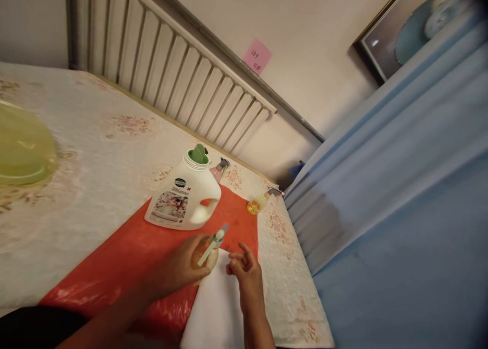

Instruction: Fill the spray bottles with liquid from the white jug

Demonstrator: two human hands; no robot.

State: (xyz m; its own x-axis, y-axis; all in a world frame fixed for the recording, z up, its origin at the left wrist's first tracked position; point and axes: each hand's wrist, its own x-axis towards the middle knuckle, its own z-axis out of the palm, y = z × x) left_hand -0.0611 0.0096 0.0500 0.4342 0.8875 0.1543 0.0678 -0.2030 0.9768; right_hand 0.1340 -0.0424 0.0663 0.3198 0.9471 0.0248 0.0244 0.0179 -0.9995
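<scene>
My left hand (183,266) is wrapped round a small spray bottle (212,243) with a pale nozzle, held over a white cloth (213,308). My right hand (246,272) hovers just right of the bottle, fingers loosely curled and apart, holding nothing. Behind them a large white detergent jug (183,199) with a green spout stands on a red plastic sheet (125,257).
A pink spray bottle (220,169) stands behind the jug and a yellow one (261,201) lies at the sheet's far corner. A yellow-green basin (23,150) sits far left. A white radiator (171,64) lines the wall; blue curtain (400,186) hangs on the right.
</scene>
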